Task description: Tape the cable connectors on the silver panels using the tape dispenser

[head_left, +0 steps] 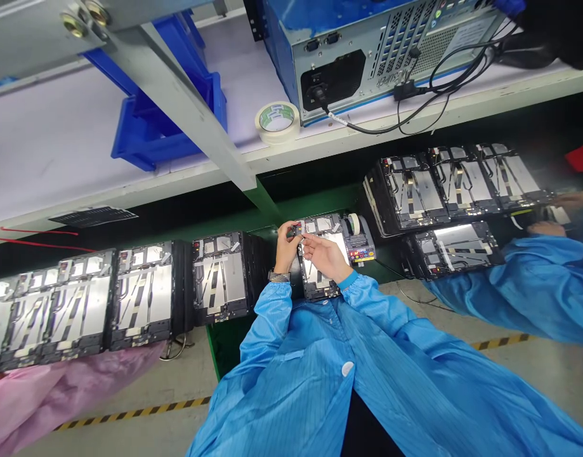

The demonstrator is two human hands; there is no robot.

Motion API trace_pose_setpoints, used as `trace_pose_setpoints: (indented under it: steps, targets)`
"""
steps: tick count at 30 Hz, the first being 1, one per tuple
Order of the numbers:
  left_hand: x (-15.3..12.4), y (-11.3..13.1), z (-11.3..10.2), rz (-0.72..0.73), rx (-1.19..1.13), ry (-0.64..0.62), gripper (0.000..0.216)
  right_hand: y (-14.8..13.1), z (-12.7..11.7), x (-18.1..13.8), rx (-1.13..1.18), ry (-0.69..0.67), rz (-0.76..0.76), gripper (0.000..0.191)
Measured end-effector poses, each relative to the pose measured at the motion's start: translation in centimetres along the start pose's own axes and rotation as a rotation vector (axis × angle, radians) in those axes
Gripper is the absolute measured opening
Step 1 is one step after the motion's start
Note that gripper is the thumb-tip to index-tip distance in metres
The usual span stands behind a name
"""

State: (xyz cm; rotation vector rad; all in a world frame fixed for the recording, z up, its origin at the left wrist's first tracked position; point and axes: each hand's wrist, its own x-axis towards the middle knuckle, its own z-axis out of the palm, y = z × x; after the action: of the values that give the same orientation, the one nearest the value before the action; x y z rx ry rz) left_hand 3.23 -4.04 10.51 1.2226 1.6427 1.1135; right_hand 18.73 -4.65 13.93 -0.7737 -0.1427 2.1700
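Green bench [222, 349] on my feed, lined with black-framed tablet housings [143, 295] with smooth metal plates. Above the nearest housing [314, 276], the left hand [287, 247] pinches a tiny part [297, 230], too small to identify; the right hand [325, 257] curves beside it, grip unclear.

Green workbench [320, 198] w/ open tablet units [143, 295] in rows; white shelf [367, 147] w/ tape roll [276, 122], PC case [367, 57], blue bin [153, 127].

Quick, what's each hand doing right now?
Left hand: closed, pinching a small part; what it is can't be told.
Right hand: fingers at that part; whether it grips can't be told.
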Motion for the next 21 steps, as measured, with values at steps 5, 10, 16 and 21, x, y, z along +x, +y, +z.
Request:
trace_pose_setpoints:
  steps: [5, 10, 16, 21]
  targets:
    - [-0.05, 0.4, -0.13, 0.013, 0.004, -0.013, 0.037, 0.03, -0.05, -0.18, 0.004, -0.006, -0.024, 0.024]
    - [0.03, 0.39, -0.18, 0.014, 0.019, -0.029, 0.038, 0.07, -0.12, -0.5, -0.027, -0.015, -0.029, 0.024]
    - [0.11, 0.1, -0.2, 0.014, 0.022, -0.038, 0.038, 0.05, -0.13, -0.1, -0.026, -0.015, -0.021, 0.022]
    - [0.13, 0.06, -0.28, 0.031, -0.024, -0.047, 0.033, -0.21, 0.08, 0.16, -0.013, 0.009, -0.02, 0.019]
